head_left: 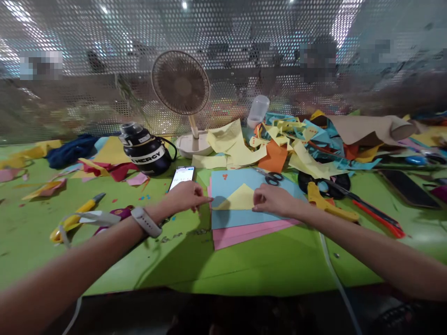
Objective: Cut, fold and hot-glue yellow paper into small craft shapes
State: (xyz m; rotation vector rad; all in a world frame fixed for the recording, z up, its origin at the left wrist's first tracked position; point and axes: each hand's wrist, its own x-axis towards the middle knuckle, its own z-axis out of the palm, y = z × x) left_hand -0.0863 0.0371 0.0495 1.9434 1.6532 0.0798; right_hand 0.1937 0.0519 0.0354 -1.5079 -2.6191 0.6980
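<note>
A yellow paper triangle [240, 197] lies with its point away from me on a blue sheet [232, 219], which rests on pink sheets [223, 238]. My right hand [275, 200] pinches the triangle's right corner between thumb and fingers. At the left edge of the blue sheet is my left hand [185, 196], index finger stretched out towards the triangle's left corner and the other fingers partly curled; nothing shows in its grasp. Black-handled scissors [273, 178] lie on the blue sheet beyond my right hand. Small red cut-outs [225, 176] sit near its upper left.
A lit phone [183, 175], a dark bottle [146, 153] and a fan [181, 83] stand beyond my left hand. Paper scraps [279, 135] heap at the back. Right are a yellow glue gun [328, 204] and a red-black tool [379, 216]; left, a yellow cutter [78, 214].
</note>
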